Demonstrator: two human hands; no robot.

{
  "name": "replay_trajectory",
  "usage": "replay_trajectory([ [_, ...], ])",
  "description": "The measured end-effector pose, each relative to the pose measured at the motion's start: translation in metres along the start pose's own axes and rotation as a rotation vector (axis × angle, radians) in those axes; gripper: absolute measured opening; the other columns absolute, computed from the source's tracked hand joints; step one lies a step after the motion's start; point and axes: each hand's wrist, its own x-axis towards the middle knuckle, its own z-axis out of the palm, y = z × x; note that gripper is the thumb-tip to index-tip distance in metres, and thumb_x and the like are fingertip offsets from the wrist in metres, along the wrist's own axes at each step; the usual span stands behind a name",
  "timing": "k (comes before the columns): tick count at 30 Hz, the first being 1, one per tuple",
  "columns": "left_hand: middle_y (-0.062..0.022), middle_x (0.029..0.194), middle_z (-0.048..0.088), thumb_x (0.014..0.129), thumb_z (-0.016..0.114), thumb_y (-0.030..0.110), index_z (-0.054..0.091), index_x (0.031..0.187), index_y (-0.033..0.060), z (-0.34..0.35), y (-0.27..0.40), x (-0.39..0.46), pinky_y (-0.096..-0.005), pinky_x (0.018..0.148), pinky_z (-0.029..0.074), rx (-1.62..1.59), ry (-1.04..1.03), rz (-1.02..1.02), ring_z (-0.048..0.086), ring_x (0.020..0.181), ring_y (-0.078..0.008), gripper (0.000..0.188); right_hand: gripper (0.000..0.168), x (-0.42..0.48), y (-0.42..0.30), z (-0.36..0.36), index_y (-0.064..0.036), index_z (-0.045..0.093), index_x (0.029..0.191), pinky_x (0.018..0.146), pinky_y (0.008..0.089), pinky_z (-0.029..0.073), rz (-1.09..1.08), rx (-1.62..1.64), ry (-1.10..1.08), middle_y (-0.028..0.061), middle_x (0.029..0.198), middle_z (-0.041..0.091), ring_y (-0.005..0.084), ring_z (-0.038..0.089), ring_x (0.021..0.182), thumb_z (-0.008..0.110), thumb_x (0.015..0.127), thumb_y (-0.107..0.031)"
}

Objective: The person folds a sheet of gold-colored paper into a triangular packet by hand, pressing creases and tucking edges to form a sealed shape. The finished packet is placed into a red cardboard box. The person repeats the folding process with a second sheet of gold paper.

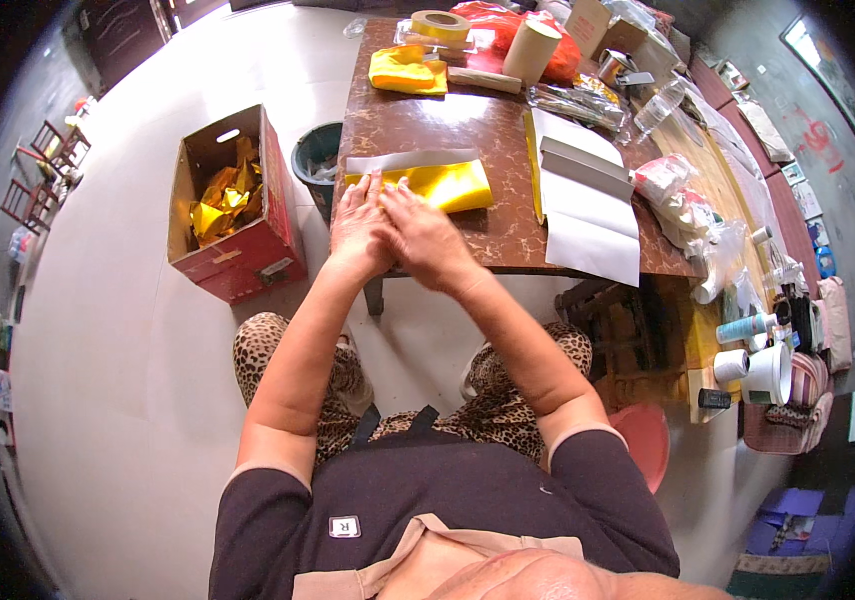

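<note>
A strip of shiny yellow foil paper (450,184) lies near the front left of the brown marble-patterned table (442,124), with a white sheet (416,160) showing along its far edge. My left hand (360,225) lies flat at the strip's left end, fingers pointing away from me. My right hand (427,236) presses beside it, its fingertips on the foil and close against the left hand. Neither hand grips anything that I can see. To the right rests a stack of white paper (585,195) with folded flaps and a yellow edge, overhanging the table's front.
Left of the table stand a cardboard box (285,202) holding crumpled gold foil and a dark bin (315,157). Farther back on the table are folded yellow material (406,71), a roll of tape (440,25), a cardboard tube (531,52) and plastic bags (671,184).
</note>
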Motion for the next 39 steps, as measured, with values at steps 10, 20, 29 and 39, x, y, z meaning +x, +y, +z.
replay_trajectory([
  [10, -0.0224, 0.164, 0.032, 0.106, 0.037, 0.05, 0.04, 0.159, 0.0172, -0.007, 0.005, -0.002, -0.0453, 0.126, 0.016, -0.096, 0.057, -0.022, 0.027, 0.154, -0.0337, 0.062, 0.095, -0.053, 0.015, -0.032, 0.006, 0.036, 0.154, 0.127, 0.0417, 0.018, 0.222, -0.26, -0.257, 0.0237, 0.163, 0.032, 0.0319, 0.027, 0.155, 0.043, 0.098, -0.07],
  [20, -0.0243, 0.166, 0.026, 0.107, 0.036, 0.049, 0.037, 0.16, 0.0165, -0.014, 0.008, -0.001, -0.0449, 0.126, 0.015, -0.106, -0.003, -0.017, 0.024, 0.155, -0.0347, 0.062, 0.081, -0.073, 0.031, -0.068, 0.003, 0.048, 0.149, 0.125, 0.0457, 0.022, 0.468, -0.678, -0.188, 0.0224, 0.156, 0.045, 0.0332, 0.036, 0.15, 0.041, 0.102, -0.064],
  [29, -0.0232, 0.166, 0.027, 0.107, 0.034, 0.047, 0.038, 0.16, 0.0195, -0.028, 0.007, -0.011, -0.0461, 0.126, 0.017, -0.149, -0.099, 0.146, 0.026, 0.154, -0.0377, 0.059, 0.057, -0.016, 0.032, -0.028, 0.002, 0.049, 0.146, 0.122, 0.0471, 0.029, 0.29, -0.202, 0.08, 0.0241, 0.155, 0.045, 0.0376, 0.039, 0.148, 0.041, 0.109, -0.041],
  [39, -0.023, 0.16, 0.039, 0.107, 0.038, 0.036, 0.042, 0.152, -0.0018, -0.004, 0.059, 0.021, -0.0448, 0.124, 0.024, -0.605, 0.303, -0.013, 0.036, 0.148, -0.035, 0.059, 0.066, -0.015, 0.037, -0.006, -0.002, 0.03, 0.159, 0.128, 0.0421, 0.013, 0.365, -0.451, -0.296, 0.0194, 0.169, 0.022, 0.0324, 0.02, 0.157, 0.046, 0.103, -0.034],
])
